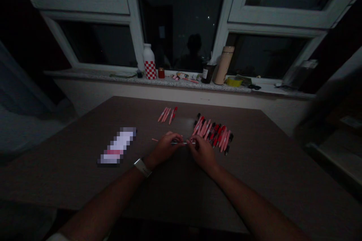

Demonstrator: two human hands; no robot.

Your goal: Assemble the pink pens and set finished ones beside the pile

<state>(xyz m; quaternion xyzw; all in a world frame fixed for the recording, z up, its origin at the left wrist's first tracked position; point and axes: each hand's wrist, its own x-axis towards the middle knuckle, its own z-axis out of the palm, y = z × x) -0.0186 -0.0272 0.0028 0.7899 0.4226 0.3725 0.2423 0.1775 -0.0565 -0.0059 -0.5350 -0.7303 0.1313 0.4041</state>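
Note:
My left hand [169, 146] and my right hand [203, 153] meet over the middle of the table, fingers pinched on a thin, pale pen refill [178, 143] lying level between them. Dim light hides its finer detail. Just left of my left hand, the end of a slim pink piece [154, 139] shows on the table. Close beyond my right hand lies a dense row of pink pens [224, 139] mixed with red and black pieces. A smaller group of pink pens [164, 114] rests farther back, with a red piece [174, 112] beside it.
A phone [118, 147] with a blurred lit screen lies left on the brown table [113, 192]. Along the windowsill stand a checkered bottle [149, 62], a small red jar [161, 73], a dark cup [207, 73], a tan flask [224, 66] and yellow tape [234, 81].

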